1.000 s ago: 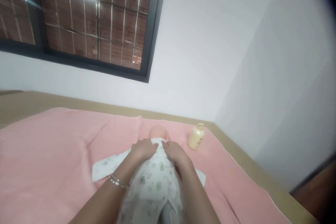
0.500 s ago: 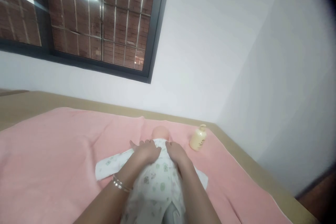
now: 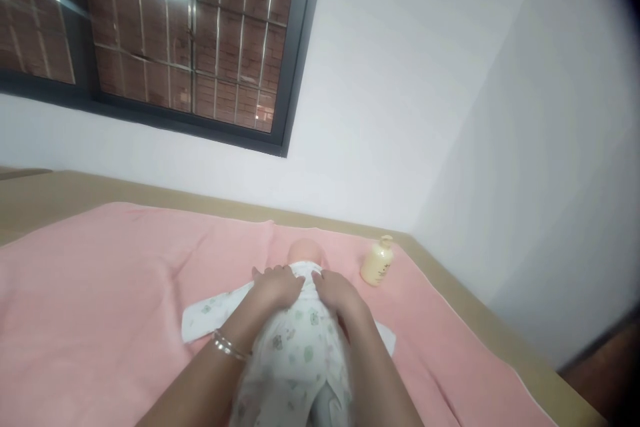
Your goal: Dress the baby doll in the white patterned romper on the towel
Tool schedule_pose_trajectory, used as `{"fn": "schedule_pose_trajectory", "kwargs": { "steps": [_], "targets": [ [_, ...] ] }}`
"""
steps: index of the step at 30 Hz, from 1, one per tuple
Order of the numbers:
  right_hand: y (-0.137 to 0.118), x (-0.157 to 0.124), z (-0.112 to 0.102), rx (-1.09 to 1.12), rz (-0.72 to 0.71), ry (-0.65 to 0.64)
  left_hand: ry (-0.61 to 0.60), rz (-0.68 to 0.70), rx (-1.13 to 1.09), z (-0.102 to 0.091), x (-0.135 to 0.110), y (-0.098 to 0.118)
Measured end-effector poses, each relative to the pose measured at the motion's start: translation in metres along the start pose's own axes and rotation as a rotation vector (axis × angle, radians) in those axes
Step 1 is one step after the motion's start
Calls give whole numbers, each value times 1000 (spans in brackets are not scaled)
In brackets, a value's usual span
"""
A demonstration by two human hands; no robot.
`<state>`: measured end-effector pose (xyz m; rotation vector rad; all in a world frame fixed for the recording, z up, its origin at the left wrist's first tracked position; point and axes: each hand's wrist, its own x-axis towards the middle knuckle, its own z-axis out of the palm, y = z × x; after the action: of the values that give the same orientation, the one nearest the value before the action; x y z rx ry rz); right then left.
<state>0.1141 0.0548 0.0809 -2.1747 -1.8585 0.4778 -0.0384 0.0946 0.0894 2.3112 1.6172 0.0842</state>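
A baby doll lies on a pink blanket, its bare round head toward the wall. A white baby garment with green and grey prints covers its body, the sleeves spread out to both sides. My left hand, below a wrist with silver bracelets, is closed round the garment at the doll's left-hand shoulder in view. On the opposite shoulder my right hand is closed the same way. Both thumbs point in toward the neckline. The fingertips are partly hidden, and the doll's face cannot be made out.
A pale yellow pump bottle stands on the pink blanket, right of the doll's head. The blanket lies over a tan surface bordered by white walls. A dark-framed window with bars is at the upper left.
The fingers of my left hand have drawn closer together, and its outstretched finger has come in. My right hand has barely shifted. Doll and bottle stay in place.
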Motion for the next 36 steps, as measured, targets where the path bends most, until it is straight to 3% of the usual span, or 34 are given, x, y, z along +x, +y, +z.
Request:
{"fn": "schedule_pose_trajectory", "kwargs": {
  "steps": [5, 10, 18, 36],
  "targets": [
    [9, 20, 20, 92, 65, 66, 29, -34, -105, 5, 6, -2],
    [10, 24, 25, 74, 110, 119, 39, -65, -271, 15, 24, -12],
    [11, 28, 29, 88, 171, 166, 162, -76, -305, 28, 37, -19],
    [9, 26, 27, 74, 182, 162, 164, -82, -279, 29, 40, -19]
  ]
}}
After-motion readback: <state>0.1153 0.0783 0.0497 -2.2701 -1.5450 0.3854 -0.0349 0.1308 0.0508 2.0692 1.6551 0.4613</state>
